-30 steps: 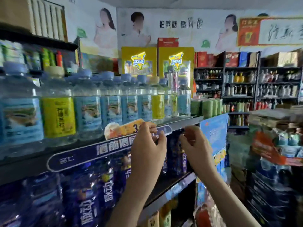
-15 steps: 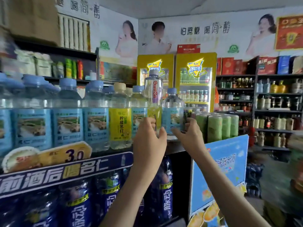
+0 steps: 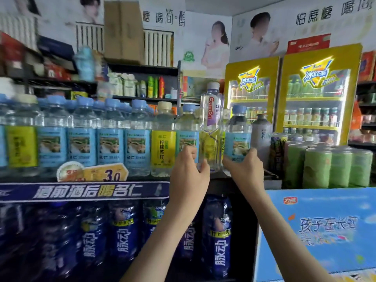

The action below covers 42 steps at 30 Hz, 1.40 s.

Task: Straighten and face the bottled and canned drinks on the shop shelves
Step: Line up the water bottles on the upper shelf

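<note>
On the shelf (image 3: pixel 216 176), left of the green cans (image 3: pixel 325 165), the left hand (image 3: pixel 189 167) grips the tall clear bottle (image 3: pixel 210 127) low down. The right hand (image 3: pixel 244 166) holds the blue-label bottle (image 3: pixel 238 137), nearer the cans. Both bottles are probably heavy, slick and slightly squashy, so they are best gripped low on the body.

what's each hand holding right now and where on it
The left hand grips the tall clear bottle near its base; the right hand grips the blue-label bottle beside it, round its lower body.
</note>
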Available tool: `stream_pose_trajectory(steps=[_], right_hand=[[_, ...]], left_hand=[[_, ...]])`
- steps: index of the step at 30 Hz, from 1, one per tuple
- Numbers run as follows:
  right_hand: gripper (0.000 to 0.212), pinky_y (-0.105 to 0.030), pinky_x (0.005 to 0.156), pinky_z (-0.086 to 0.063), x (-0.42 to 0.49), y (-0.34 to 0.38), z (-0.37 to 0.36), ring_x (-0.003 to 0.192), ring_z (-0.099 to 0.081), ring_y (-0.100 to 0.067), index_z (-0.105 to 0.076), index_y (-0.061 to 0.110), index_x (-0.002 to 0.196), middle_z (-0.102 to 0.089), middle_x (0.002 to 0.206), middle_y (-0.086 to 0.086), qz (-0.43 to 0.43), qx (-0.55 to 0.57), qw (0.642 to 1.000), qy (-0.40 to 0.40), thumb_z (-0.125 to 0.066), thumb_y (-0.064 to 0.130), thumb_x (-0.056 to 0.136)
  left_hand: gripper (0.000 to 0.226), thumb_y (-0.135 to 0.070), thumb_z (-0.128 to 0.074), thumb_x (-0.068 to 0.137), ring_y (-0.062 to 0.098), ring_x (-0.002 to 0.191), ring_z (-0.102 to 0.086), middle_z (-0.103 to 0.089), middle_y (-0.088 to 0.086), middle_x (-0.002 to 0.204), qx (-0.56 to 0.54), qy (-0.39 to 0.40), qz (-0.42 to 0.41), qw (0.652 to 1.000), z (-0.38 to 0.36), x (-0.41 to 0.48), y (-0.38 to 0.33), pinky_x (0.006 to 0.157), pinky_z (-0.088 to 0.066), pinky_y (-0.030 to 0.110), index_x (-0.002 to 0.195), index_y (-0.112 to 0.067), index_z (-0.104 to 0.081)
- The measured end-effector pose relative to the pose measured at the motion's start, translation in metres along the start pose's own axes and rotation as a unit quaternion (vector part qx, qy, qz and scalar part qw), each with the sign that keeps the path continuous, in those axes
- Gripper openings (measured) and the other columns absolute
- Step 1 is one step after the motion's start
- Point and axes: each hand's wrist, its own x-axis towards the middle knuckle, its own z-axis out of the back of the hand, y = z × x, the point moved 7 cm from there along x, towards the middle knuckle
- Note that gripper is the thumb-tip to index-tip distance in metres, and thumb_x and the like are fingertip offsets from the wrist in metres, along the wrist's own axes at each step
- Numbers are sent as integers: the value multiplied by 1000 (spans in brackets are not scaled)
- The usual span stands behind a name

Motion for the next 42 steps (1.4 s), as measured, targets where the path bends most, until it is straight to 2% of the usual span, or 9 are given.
stream_pose_trajectory(steps=[6,10,14,20,26,32,35,38,42], right_hand=[[40,-14,47,-33,-21,13,8,62,-45,5,-46,16,105,-52,78,10,32,61,997,-18,-72,35,81],[39,-14,46,-39,-33,29,4,64,-56,-2,-48,19,103,-58,79,11,61,85,994,11,-72,37,80],[37,-19,53,-41,-44,35,-6,73,-58,-10,-50,19,102,-59,85,5,83,79,993,19,-74,36,78],[51,-34,80,-46,-48,32,-11,95,-48,-22,-53,8,108,-42,103,-1,77,44,996,-16,-73,41,75],[46,-28,79,-44,-53,34,-8,96,-49,-19,-52,13,108,-40,103,2,65,59,996,-10,-74,37,76],[75,-41,95,-47,-55,37,-9,114,-49,-19,-39,13,136,-50,125,-2,72,78,994,-6,-75,38,76],[78,-44,95,-48,-57,39,-13,116,-51,-20,-37,14,137,-50,128,-3,71,84,994,-4,-76,40,75],[78,-43,90,-51,-62,44,-17,111,-55,-20,-33,16,136,-51,125,-3,67,121,990,1,-78,35,75],[71,-42,86,-52,-72,58,-28,105,-57,-20,-37,17,128,-53,117,-1,85,135,987,18,-78,35,73]], left_hand=[[38,-25,-58,91,19,102,-51,-50,6,118,102,-101,2,990,43,12,12,76,-42,22,122,-8,-46],[60,-34,-58,90,29,121,-40,-40,15,133,204,-102,34,973,54,32,15,95,-42,35,134,-3,-33],[75,-42,-59,89,31,122,-37,-32,17,138,263,-60,76,960,46,39,19,94,-43,34,139,-3,-19],[82,-47,-65,84,30,123,-36,-33,17,138,298,-58,130,944,41,39,22,99,-37,34,136,0,-22],[92,-52,-68,78,30,127,-33,-33,18,140,280,-90,158,943,36,36,27,110,-24,37,136,5,-24],[86,-47,-68,80,32,128,-29,-31,20,139,220,-94,153,959,42,30,26,109,-22,37,137,3,-27],[76,-35,-71,81,32,123,-38,-36,20,134,127,-95,139,977,46,27,24,102,-39,40,134,0,-30],[60,-25,-69,85,29,106,-56,-51,14,121,77,-82,93,989,52,22,16,82,-51,34,129,-4,-34],[52,-26,-68,85,16,73,-59,-56,0,92,34,-96,72,992,87,9,19,55,-48,20,123,-3,-40]])
